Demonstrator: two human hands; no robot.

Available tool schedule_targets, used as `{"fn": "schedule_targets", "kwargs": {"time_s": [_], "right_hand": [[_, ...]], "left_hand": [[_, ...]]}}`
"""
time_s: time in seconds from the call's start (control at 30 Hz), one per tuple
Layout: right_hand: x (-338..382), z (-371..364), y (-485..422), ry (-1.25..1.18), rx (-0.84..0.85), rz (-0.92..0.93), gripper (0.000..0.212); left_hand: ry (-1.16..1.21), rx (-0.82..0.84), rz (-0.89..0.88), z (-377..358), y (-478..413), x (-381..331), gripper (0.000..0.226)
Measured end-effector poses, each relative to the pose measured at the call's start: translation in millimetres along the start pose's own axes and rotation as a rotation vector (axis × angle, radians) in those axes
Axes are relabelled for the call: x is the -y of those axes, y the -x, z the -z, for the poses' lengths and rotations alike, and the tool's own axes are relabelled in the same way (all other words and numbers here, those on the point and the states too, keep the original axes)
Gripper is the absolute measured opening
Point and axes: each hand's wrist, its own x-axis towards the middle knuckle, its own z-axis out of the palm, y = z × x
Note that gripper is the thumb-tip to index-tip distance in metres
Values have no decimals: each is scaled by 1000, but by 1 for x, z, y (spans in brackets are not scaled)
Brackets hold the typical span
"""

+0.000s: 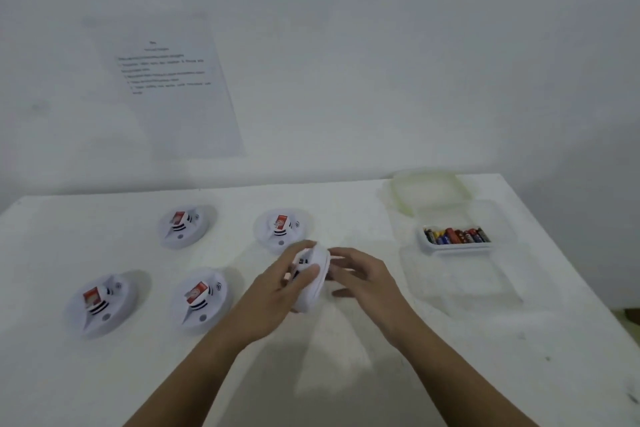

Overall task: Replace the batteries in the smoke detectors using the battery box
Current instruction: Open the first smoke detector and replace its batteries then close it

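Note:
A white round smoke detector is held on edge above the table between both hands. My left hand grips its left side, thumb over the face. My right hand holds its right side with curled fingers. Several other white smoke detectors with red labels lie flat on the white table: two at the back and two nearer. A clear battery box with several coloured batteries sits at the right.
The box's clear lid lies behind the box near the table's back edge. A second clear container sits in front of the box. A printed sheet hangs on the white wall. The table's right edge runs diagonally.

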Motion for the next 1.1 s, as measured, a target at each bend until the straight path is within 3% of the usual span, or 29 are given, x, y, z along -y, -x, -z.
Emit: {"fn": "schedule_targets", "kwargs": {"time_s": [0.1, 0.17, 0.27, 0.43, 0.63, 0.73, 0.83, 0.9, 1.1], "right_hand": [[12, 2, 2, 133, -78, 169, 38], [24, 3, 4, 171, -119, 251, 44], [47, 9, 9, 210, -146, 359, 44], [85, 22, 16, 354, -138, 503, 42], [106, 36, 20, 511, -230, 602, 47], [103, 44, 15, 487, -206, 529, 46], [96, 48, 7, 475, -189, 458, 51], [93, 49, 2, 467, -180, 409, 52], [97, 52, -7, 434, -154, 314, 49]], "left_hand": [[286, -56, 47, 0, -3, -11, 36], [460, -58, 88, 3, -9, -16, 47], [719, -21, 108, 5, -14, -29, 56], [922, 73, 94, 5, -8, -64, 60], [1033, 77, -12, -9, -8, -85, 54], [1008, 103, -54, -12, -18, -91, 41], [934, -14, -38, -15, -35, -87, 29], [876, -64, -54, -16, -40, -78, 54], [805, 65, -39, -14, -36, -66, 65]]}}
